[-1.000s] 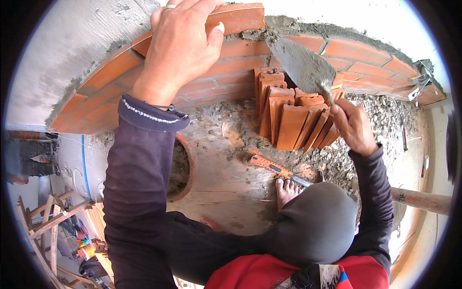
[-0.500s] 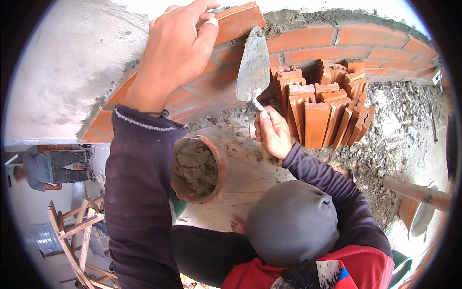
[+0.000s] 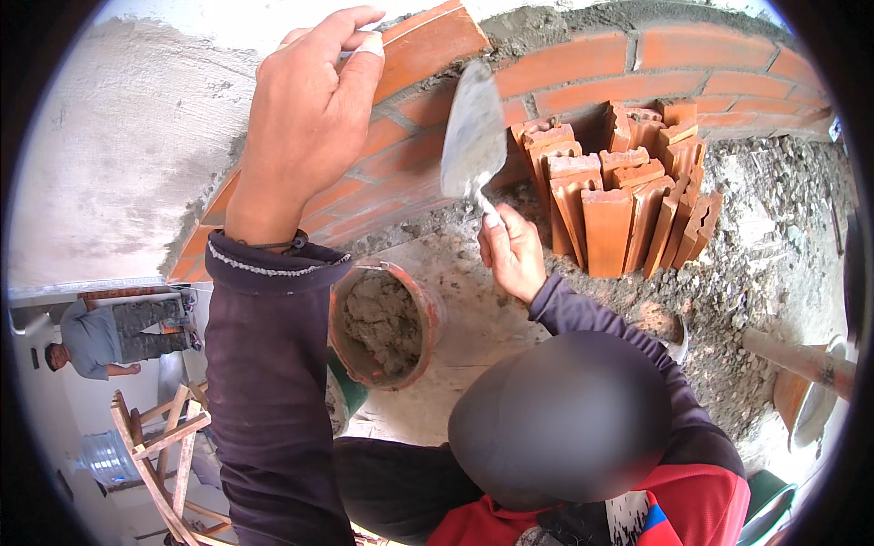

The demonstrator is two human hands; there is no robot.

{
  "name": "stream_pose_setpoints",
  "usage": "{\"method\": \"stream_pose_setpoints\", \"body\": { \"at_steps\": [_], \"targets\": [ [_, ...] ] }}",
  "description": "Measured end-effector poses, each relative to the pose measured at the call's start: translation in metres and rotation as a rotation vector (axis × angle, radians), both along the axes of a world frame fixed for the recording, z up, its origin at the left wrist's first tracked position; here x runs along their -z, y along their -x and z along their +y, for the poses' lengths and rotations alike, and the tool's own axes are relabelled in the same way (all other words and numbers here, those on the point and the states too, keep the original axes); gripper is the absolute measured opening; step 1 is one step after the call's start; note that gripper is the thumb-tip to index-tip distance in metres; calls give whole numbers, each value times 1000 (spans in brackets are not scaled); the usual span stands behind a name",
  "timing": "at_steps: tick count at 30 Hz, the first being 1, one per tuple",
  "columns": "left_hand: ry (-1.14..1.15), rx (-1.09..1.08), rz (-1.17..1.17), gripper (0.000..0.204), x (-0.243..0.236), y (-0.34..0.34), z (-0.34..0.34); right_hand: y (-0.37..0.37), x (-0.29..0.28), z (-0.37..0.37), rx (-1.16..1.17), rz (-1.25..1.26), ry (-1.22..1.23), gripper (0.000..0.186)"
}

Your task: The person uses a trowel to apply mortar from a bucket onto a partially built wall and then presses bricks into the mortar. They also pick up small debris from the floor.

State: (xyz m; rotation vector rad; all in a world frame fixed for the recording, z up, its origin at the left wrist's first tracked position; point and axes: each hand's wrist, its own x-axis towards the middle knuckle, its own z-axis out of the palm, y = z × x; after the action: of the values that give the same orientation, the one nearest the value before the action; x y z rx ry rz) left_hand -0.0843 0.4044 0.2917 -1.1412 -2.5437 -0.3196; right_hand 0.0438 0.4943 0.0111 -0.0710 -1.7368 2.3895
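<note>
My left hand (image 3: 319, 118) grips a flat orange brick (image 3: 432, 50) at the top of the curved brick wall (image 3: 592, 88), its fingertips over the far edge. The trowel (image 3: 473, 127) is in my right hand (image 3: 513, 250), fingers closed round its handle, with the blade tip up beside the brick's right end and the grey mortar (image 3: 523, 36) there. Right of the blade, a stack of orange bricks (image 3: 605, 232) stands on end against the wall. A bucket of grey mortar (image 3: 381, 332) sits below my hands, left of the trowel.
A co-worker (image 3: 114, 337) stands in the background at left, near a wooden frame (image 3: 155, 437) and a water jug (image 3: 105, 455). Rubble (image 3: 746, 209) covers the floor at right, with a pipe (image 3: 801, 364) lower right. A green container (image 3: 765, 510) is at bottom right.
My right hand has moved left, swinging the trowel blade from over the wall's right part to upright beside the held brick's end. The view has shifted slightly, showing more of the bucket.
</note>
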Motion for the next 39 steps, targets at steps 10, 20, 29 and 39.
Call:
{"method": "stream_pose_setpoints", "body": {
  "at_steps": [10, 20, 29, 39],
  "targets": [
    [-92, 61, 19, 33, 3, -2, 1, 36, 4, -23, 235, -3, -215, 26],
    [-112, 44, -22, 33, 3, -2, 4, 9, 14, -19, 171, 15, -293, 23],
    [4, 4, 0, 37, -1, -3, 2, 26, 2, -9, 28, 69, 95, 32],
    [48, -40, -45, 38, -8, -9, 6, 23, -9, -18, 96, -15, -271, 30]
  ]
}}
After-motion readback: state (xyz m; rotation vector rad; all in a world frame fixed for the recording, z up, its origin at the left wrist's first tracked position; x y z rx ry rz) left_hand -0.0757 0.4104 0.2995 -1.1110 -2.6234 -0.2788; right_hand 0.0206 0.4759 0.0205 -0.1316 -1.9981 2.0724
